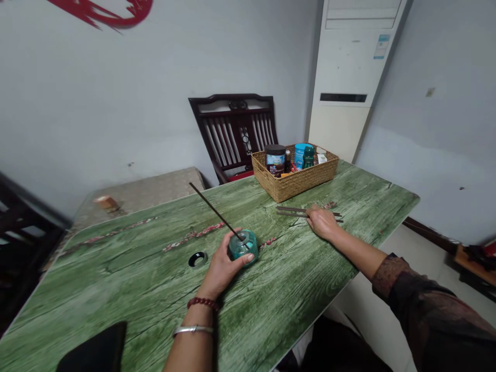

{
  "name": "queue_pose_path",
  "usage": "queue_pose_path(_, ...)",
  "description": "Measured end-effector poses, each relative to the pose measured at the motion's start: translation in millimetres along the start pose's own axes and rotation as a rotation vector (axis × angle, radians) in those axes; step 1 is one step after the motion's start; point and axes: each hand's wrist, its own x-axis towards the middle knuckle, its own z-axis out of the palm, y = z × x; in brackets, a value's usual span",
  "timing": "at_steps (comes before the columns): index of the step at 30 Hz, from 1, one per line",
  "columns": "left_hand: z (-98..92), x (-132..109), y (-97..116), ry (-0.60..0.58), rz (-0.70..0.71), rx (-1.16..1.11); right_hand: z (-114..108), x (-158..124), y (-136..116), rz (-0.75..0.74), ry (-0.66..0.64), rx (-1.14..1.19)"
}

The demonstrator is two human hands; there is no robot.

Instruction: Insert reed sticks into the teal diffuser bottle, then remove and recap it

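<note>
My left hand (227,262) is wrapped round a small teal glass bottle (248,256), which stands upright on the table. One thin dark stick (211,206) leans out of the bottle's mouth, up and to the left. Farther right, several more dark sticks (289,211) lie side by side on the tabletop. My right hand (322,222) is over them with its fingers closed on the sticks; how many it grips is hidden. Left of the bottle lies a black ring-shaped cap (197,259).
A woven basket (294,188) with jars and bottles stands at the back of the green wood-patterned table (155,289). Near the front left lies a dark flat object (93,351). Behind are a dark wooden chair (236,129) and a tall white air conditioner (344,72).
</note>
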Motion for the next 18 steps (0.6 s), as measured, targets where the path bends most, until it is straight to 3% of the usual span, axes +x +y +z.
queue_pose_path(18,0.3,-1,-2,0.008,0.005,0.034,-17,-8,14,-0.084,-0.131,0.074)
